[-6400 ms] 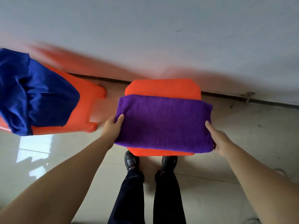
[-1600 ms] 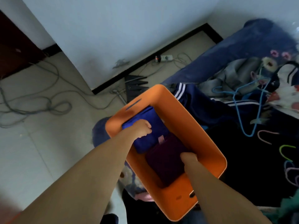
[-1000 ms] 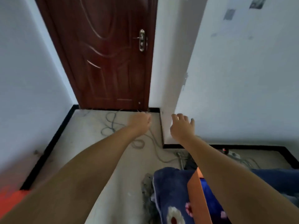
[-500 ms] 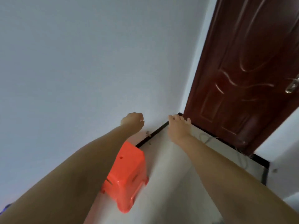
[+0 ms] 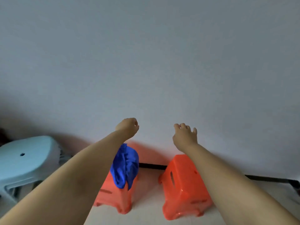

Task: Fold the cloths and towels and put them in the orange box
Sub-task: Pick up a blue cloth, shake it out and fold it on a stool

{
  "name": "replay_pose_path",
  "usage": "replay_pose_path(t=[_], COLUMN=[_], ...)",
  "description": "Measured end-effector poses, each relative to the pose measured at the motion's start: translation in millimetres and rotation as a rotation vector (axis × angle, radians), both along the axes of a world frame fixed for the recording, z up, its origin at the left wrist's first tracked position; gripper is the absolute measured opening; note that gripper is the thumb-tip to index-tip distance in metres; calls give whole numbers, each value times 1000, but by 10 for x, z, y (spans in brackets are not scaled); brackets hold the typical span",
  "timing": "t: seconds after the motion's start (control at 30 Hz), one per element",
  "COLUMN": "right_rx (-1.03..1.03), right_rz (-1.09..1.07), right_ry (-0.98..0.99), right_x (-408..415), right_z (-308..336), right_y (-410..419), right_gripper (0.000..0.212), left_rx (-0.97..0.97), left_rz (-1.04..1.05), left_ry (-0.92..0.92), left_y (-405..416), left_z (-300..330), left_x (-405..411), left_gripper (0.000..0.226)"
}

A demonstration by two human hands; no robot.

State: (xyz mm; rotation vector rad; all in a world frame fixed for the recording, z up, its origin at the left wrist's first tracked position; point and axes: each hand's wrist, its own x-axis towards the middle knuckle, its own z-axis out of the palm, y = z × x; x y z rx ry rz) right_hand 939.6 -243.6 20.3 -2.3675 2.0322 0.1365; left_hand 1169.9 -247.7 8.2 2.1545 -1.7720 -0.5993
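1. The left hand (image 5: 128, 128), loosely curled, and the right hand (image 5: 185, 135), fingers spread, are hovering with nothing in their hold.
2. The blue cloth (image 5: 125, 166) is lying crumpled on the left orange stool (image 5: 113, 195).
3. Step in hand: fetching; the next move calls for grasping it.
4. The orange box is lying outside the view.

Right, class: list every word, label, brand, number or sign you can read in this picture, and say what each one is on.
None: no readable text shows on the blue cloth, the two orange stools, the pale blue stool or the wall.
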Motion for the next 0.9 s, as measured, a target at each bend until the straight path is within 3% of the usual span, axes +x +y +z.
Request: replay_pose_path(t=[0.13, 0.37, 0.67, 0.9], right_rx=[49, 158, 317, 487], right_rz=[185, 344, 163, -44], right_ry=[-17, -7, -27, -128], right_x=[705, 1590, 2336, 2553], right_z=[-173, -755, -1506, -2086], right_y=[-195, -251, -784, -958], right_gripper=[47, 45, 40, 41], left_rx=[29, 162, 323, 474], left_rz=[185, 307, 193, 96], left_ry=[2, 35, 78, 138], left_y=[216, 552, -139, -550], left_z=[-155, -800, -1515, -2056], left_x=[622, 1275, 2184, 2388], left_gripper=[25, 26, 24, 24])
